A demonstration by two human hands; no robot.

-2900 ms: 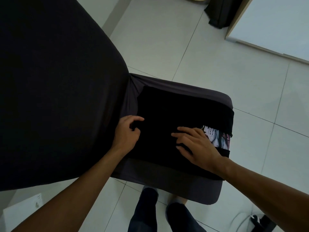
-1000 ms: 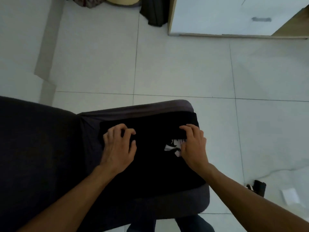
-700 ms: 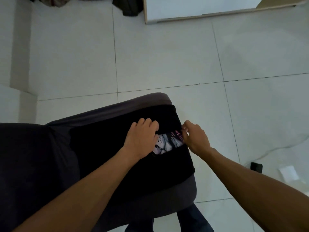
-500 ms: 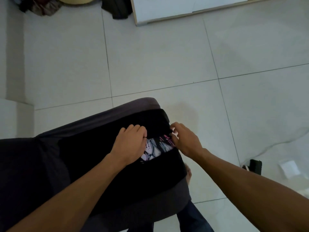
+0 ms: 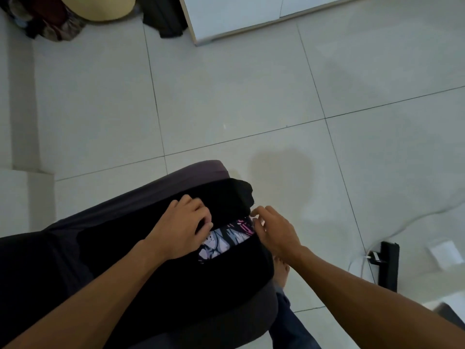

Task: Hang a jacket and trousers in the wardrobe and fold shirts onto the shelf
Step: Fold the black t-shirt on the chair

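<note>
1. My left hand (image 5: 182,229) lies knuckles-up on the black shirt (image 5: 226,268), forearm coming in from the lower left. Its fingers are bent and their tips press into the cloth by the upper fold — I cannot tell whether they actually pinch fabric or only press on it.
2. My right hand (image 5: 274,231) reaches in from the lower right, with the fingers curled toward the shirt's right edge. The tips sit right at the fold's dark corner, and a grip on the cloth there is not plain to see.
3. The shirt lies folded on the dark grey seat of a chair (image 5: 201,170), covering most of the cushion. Its upper part is turned down over the rest, and the right corner of that flap (image 5: 242,197) stands a little rumpled at the seat's edge.
4. Between my two hands a strip of printed design (image 5: 226,236) shows — pale, pink and grey figures against the black.
5. The chair stands on pale floor tiles (image 5: 226,96). A white cabinet (image 5: 239,16) stands at the top of the view, well apart from the chair, with dark clothing (image 5: 163,18) heaped beside it.
</note>
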